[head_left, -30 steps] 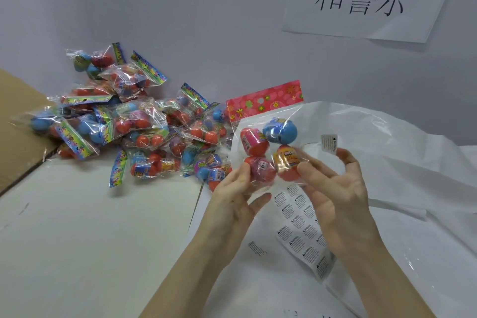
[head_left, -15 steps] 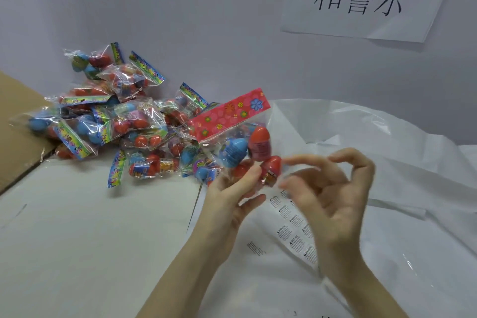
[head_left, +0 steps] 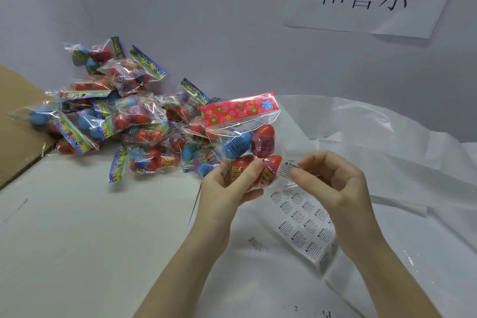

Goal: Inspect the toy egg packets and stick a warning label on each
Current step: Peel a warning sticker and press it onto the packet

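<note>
While my left hand (head_left: pixel 227 186) grips the toy egg packet (head_left: pixel 245 142) by its lower end, my right hand (head_left: pixel 333 183) pinches a warning label (head_left: pixel 286 169) against its clear plastic.

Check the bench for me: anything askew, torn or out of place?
Nothing damaged. One stray label lies alone on the white plastic sheet, left of the label sheet. The packet pile is jumbled, not spilled.

Packet (head_left: pixel 242 134): red flowered header, blue and red eggs
</note>
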### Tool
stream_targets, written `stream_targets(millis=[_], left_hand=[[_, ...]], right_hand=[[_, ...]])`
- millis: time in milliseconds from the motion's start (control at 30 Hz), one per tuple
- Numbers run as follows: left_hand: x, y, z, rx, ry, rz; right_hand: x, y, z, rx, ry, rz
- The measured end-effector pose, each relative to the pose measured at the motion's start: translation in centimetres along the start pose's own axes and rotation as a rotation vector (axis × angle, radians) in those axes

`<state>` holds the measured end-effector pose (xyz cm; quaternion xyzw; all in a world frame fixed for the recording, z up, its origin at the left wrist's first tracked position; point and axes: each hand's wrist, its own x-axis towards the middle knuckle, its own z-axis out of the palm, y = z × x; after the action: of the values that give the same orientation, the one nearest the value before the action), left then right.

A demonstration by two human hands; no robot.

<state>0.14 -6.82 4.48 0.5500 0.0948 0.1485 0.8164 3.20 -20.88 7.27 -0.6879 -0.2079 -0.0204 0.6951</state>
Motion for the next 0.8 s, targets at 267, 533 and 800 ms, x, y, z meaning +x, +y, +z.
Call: stream_targets(millis=[267, 533, 800], left_hand=[[-0.03, 0.05, 0.12, 0.048, -0.038, 0.016], [-0.2, 0.1, 0.08, 0.083, -0.073, 0.021], [-0.27, 0.0, 0.14, 0.111, -0.038, 0.045]], right_hand=[[-0.1, 0.56, 0.32, -0.307, 0.04, -0.132], [-0.25, 0.68, 0.5, -0.436, 0.039, -0.19], [-0.15, 0.78, 0.7, -0.424, 0.081, -0.161]])
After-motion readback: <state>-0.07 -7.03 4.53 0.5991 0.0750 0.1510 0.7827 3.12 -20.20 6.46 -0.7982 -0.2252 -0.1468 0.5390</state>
